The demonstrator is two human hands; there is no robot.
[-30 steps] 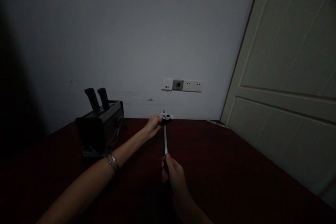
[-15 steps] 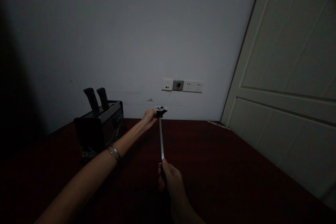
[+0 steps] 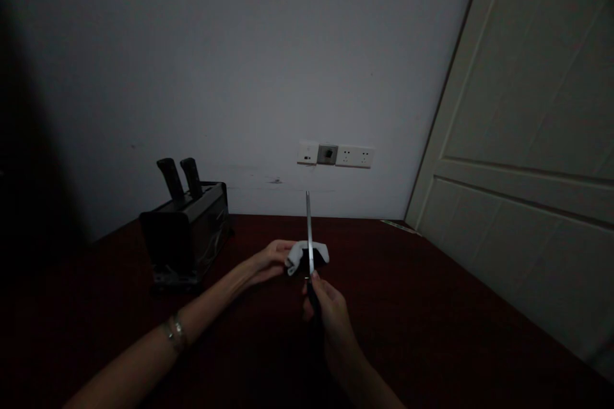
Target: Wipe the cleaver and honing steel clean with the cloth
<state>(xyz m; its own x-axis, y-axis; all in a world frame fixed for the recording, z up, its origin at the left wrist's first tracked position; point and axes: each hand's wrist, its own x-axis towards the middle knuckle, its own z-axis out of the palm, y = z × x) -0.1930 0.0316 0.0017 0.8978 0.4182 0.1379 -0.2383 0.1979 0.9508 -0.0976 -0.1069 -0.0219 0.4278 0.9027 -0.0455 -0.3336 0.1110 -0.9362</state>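
Note:
My right hand (image 3: 327, 307) is closed round the dark handle of a long thin steel rod (image 3: 309, 227), like a sharpening steel, which points up and away from me. My left hand (image 3: 271, 259) pinches a small white cloth (image 3: 302, 254) folded round the rod's lower end, just above the handle. A bracelet sits on my left wrist. Both hands are over a dark red table (image 3: 407, 307).
A black knife block (image 3: 185, 233) with two dark handles sticking up stands on the table at the left, near the wall. White wall sockets (image 3: 336, 155) sit above the table's far edge. A pale door (image 3: 527, 140) stands at the right.
My left hand has slid the cloth down the rod from its tip to near the handle. The rod now stands more upright and my right hand has moved slightly right.

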